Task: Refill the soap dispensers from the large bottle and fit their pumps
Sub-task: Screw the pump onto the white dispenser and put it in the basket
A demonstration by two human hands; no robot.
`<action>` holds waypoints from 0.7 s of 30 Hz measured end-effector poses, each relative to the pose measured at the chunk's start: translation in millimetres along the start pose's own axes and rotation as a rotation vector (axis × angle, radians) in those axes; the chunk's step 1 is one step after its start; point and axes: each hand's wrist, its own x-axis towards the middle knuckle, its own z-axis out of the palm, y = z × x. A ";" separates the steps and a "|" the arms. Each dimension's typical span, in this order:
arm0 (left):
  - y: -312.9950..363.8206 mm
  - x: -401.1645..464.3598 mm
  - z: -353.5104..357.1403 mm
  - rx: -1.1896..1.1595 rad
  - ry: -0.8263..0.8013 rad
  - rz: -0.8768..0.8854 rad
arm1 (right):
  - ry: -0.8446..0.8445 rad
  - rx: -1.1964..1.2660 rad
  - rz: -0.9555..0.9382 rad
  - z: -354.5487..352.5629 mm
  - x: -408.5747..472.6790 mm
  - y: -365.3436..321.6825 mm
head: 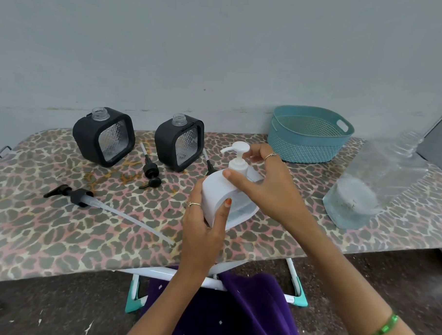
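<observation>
My left hand [203, 227] grips the body of a white soap dispenser [217, 192] at the middle of the table. My right hand [265, 179] curls round its white pump [237, 155] at the neck. Two black square dispensers [103, 137] [179, 142] stand open-necked at the back left. Two small black pumps lie near them: one [150, 174] between the pair, the other [210, 167] partly hidden behind the white dispenser. A long black pump with a clear tube [79, 196] lies at the left. The large clear bottle [373, 184] stands at the right, pump off, with a little liquid.
A teal plastic basket [308, 134] stands at the back right against the grey wall. The table is a narrow board with a leopard-print cover [60, 236]; its front edge is close to my body. White and teal legs [296, 292] show below.
</observation>
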 end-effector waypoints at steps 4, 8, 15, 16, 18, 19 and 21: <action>-2.9 1.2 0.3 0.007 -0.002 0.010 | -0.067 0.101 -0.018 -11.5 -1.8 0.1; -2.7 0.7 0.2 0.017 0.000 0.017 | -0.038 0.177 -0.017 -10.8 -1.5 4.0; -0.5 -0.2 -0.1 0.002 -0.009 -0.001 | 0.122 0.173 -0.013 6.1 -1.9 7.6; -0.7 -0.3 -0.3 -0.001 -0.009 -0.004 | 0.115 0.153 -0.019 6.4 -2.2 8.2; 0.1 -0.1 -0.2 -0.005 -0.010 -0.014 | 0.074 0.169 -0.030 3.7 -2.8 9.1; 0.4 0.1 -0.1 -0.005 -0.011 -0.017 | 0.034 0.200 -0.036 1.1 -3.1 9.1; 0.5 0.0 -0.2 0.001 -0.010 -0.003 | -0.052 0.254 -0.043 -3.6 -2.9 10.5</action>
